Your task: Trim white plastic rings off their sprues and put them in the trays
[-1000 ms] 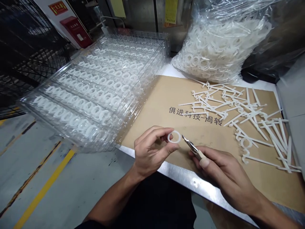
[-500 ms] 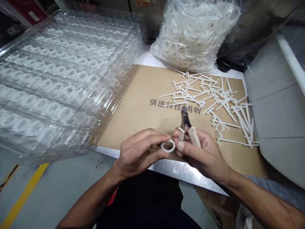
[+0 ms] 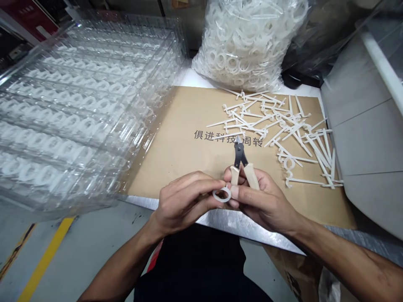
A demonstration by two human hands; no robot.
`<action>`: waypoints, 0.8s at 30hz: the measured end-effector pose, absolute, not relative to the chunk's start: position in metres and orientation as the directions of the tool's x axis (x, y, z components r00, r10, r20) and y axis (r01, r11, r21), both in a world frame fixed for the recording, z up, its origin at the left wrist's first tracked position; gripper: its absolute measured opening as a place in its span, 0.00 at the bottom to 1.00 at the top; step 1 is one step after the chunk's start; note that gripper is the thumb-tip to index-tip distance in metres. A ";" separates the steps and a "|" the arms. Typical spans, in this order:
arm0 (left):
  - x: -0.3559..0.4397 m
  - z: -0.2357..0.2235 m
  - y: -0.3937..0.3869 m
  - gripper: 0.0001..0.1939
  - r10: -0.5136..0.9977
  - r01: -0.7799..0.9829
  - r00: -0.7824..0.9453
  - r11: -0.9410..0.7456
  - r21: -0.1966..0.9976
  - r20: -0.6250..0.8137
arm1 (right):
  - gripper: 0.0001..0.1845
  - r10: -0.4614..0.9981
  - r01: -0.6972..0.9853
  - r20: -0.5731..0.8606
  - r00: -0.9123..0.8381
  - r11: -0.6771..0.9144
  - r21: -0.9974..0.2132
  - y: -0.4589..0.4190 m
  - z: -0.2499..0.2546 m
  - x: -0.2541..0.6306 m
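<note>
My left hand (image 3: 185, 201) pinches a white plastic ring (image 3: 217, 195) between thumb and fingertips, just above the front of the cardboard. My right hand (image 3: 264, 195) grips small side cutters (image 3: 239, 155) with cream handles and dark steel jaws pointing up and away from me. The handles sit right next to the ring, and the knuckles of the two hands nearly touch. Part of the ring is hidden by my fingers. Loose white plastic runners with hooked ends (image 3: 277, 126) lie in a heap on the brown cardboard sheet (image 3: 170, 167) to the right of the cutters.
Stacked clear plastic trays (image 3: 78, 109) holding rows of white rings fill the left. A clear bag of rings (image 3: 248, 46) stands behind the cardboard. The steel table edge (image 3: 220, 220) runs in front of me, with a grey floor with yellow lines below.
The view has shifted slightly left since the earliest frame. The cutters have turned upright and moved closer to the ring, bringing my two hands together.
</note>
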State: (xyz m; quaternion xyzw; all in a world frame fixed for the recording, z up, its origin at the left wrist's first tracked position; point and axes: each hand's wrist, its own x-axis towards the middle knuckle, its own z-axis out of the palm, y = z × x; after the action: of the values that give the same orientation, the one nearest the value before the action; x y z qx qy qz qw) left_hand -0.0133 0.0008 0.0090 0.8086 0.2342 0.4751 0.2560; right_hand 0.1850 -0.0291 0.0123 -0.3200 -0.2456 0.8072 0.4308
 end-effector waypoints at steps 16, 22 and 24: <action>-0.013 0.007 0.000 0.18 0.612 0.124 0.428 -0.769 0.627 0.665 | 0.15 0.837 -0.574 -0.312 -0.449 -0.538 -0.617 -0.028 0.013 0.184; -0.012 0.008 0.000 0.17 0.607 0.120 0.406 -0.777 0.619 0.683 | 0.15 0.835 -0.592 -0.273 -0.478 -0.536 -0.602 -0.027 0.012 0.182; -0.012 0.008 -0.001 0.19 0.612 0.127 0.402 -0.774 0.620 0.682 | 0.15 0.832 -0.589 -0.273 -0.483 -0.540 -0.601 -0.027 0.012 0.181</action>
State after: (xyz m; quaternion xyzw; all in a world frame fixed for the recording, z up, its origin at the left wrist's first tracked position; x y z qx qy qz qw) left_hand -0.0120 -0.0006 0.0076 0.8008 0.2307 0.4959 0.2441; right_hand 0.1814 -0.0268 0.0116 -0.2764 -0.2195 0.8328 0.4265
